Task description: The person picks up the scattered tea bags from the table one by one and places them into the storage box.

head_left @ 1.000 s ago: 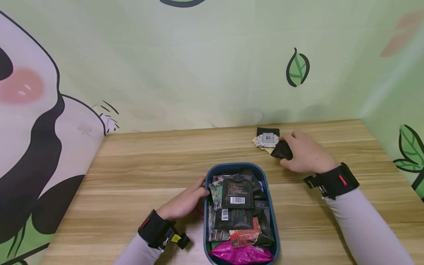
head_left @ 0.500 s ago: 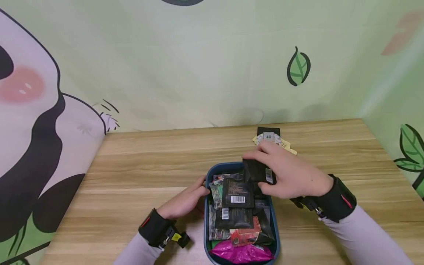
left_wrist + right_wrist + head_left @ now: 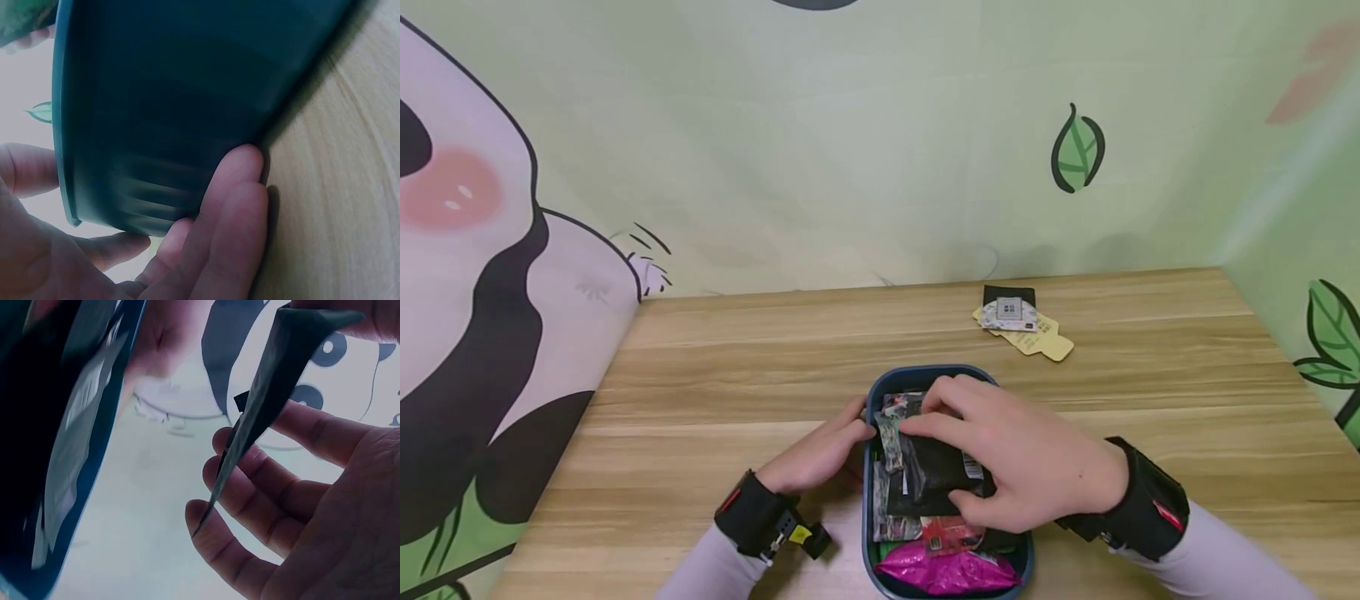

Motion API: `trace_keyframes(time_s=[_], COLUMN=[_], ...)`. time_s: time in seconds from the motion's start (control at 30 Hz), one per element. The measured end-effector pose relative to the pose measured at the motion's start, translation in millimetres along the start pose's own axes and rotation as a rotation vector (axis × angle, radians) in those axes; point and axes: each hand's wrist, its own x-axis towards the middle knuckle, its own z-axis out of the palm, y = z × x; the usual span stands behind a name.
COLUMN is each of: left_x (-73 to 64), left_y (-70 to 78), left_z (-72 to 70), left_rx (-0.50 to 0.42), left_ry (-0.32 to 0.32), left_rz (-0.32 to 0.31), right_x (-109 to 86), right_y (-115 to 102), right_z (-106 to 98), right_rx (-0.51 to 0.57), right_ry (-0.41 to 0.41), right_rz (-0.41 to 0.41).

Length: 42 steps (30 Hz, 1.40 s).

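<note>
My right hand point(image 3: 1022, 454) pinches a flat black sachet point(image 3: 936, 462) with a barcode label, over the blue plastic bin point(image 3: 1026, 533). In the right wrist view the sachet point(image 3: 262, 394) stands edge-on, with fingers behind it. Black and patterned sachets, a red packet point(image 3: 950, 533) and a shiny pink packet point(image 3: 947, 571) fill the bin; my right hand hides part of them. At the bin's left side, my left hand point(image 3: 820, 454) holds its wall. The left wrist view has the thumb at the rim and fingertips point(image 3: 240, 165) low against the outer wall.
Near the table's back edge lies a small pile: a black sachet point(image 3: 1009, 292), a white patterned packet point(image 3: 1009, 315) and yellow tag-shaped pieces point(image 3: 1041, 340). Behind the wooden table point(image 3: 737, 358) hangs a green printed backdrop point(image 3: 850, 167).
My right hand has lifted a black sachet from the back pile and carried it left and nearer, over the bin. The yellow pieces are uncovered. My left hand stays at the bin.
</note>
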Motion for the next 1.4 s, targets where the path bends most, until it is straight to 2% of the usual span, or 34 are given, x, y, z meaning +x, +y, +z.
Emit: trace_keyframes(time_s=[0.23, 0.53, 0.67, 0.97, 1.3, 1.4], left_x=[0.2, 0.0, 0.5, 0.7, 0.4, 0.7], left_y=[0.6, -0.7, -0.6, -0.3, -1.1, -0.6], left_z=[-0.8, -0.7, -0.3, 0.9, 0.3, 0.7], left_rx=[0.005, 0.009, 0.013, -0.003, 0.014, 0.008], left_ry=[0.003, -0.003, -0.007, -0.006, 0.006, 0.004], left_rz=[0.001, 0.000, -0.002, -0.005, -0.006, -0.002], right_x=[0.4, -3.3, -4.5, -5.7, -9.3, -11.1], right_y=[-8.5, -6.5, -2.4, 21.2, 58.9, 69.6], right_z=[4.1, 4.1, 2.7, -7.1, -16.1, -17.8], right_rx=[-0.008, -0.024, 0.000, -0.032, -0.122, -0.121], right_ry=[-0.032, -0.096, -0.103, -0.041, 0.045, 0.065], right_rz=[0.003, -0.007, 0.016, 0.076, 0.224, 0.260])
